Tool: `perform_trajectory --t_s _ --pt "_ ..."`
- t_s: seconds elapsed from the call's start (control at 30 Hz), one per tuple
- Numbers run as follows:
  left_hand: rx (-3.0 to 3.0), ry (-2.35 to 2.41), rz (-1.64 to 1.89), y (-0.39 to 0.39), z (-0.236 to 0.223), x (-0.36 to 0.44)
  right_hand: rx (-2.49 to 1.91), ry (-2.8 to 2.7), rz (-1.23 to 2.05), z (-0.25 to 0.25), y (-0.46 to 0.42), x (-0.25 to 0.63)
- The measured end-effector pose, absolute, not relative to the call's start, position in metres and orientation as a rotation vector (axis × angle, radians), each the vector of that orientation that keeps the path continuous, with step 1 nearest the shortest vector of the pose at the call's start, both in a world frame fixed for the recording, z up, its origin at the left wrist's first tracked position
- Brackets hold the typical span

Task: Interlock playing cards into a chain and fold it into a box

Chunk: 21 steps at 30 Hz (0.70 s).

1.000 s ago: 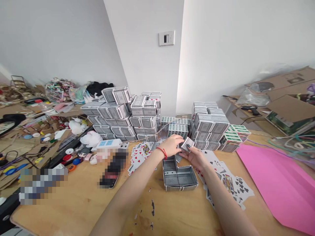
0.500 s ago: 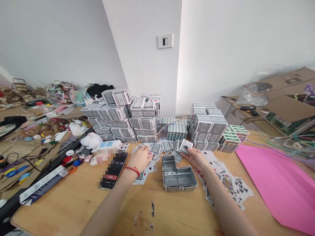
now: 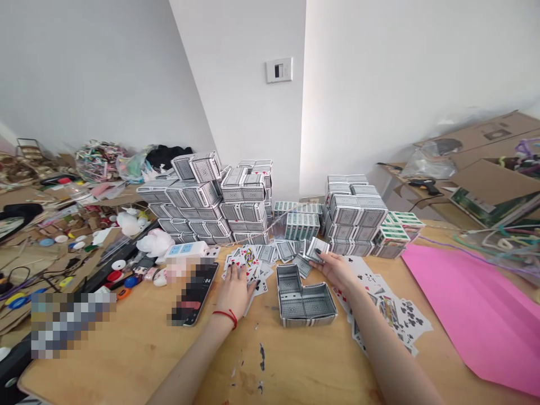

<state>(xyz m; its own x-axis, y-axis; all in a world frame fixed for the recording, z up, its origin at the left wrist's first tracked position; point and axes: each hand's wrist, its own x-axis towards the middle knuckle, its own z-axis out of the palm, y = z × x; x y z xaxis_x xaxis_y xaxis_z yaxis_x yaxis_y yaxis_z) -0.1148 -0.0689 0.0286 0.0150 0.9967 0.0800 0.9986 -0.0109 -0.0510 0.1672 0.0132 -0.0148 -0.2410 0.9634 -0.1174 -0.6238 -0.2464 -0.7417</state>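
Note:
My left hand (image 3: 234,289), with a red string on its wrist, lies over a loose pile of playing cards (image 3: 248,256), several face up. Its fingers are spread on them, not closed round any. My right hand (image 3: 336,271) pinches a folded playing card (image 3: 316,247) with a grey patterned back, between thumb and fingers. Other folded grey cards (image 3: 265,253) lie in a row behind. Between my hands stands an open L-shaped box (image 3: 307,322) built of folded cards. More loose cards (image 3: 411,318) fan out under my right forearm.
Stacks of card-built blocks stand at the back left (image 3: 202,197) and back right (image 3: 358,211). Green card packs (image 3: 301,225) sit between them. A phone (image 3: 198,292) and a white power strip (image 3: 185,250) lie left, pink paper (image 3: 468,315) right. Craft clutter covers the far left.
My left hand has drawn back and slightly left over the card pile, uncovering its face-up cards. My right hand keeps its folded card in nearly the same place.

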Motion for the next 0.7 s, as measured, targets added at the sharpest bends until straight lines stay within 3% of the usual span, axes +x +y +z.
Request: perform_trajectory --t_s 0.57,0.7 --pt "-2.126 -2.203 -0.014 -0.063 0.060 -0.119 -0.722 -0.709 1.743 -0.014 0.013 0.166" --pt "-1.947 -2.249 -0.259 -0.061 0.076 -0.123 -0.721 -0.705 1.735 -0.012 0.013 0.166"
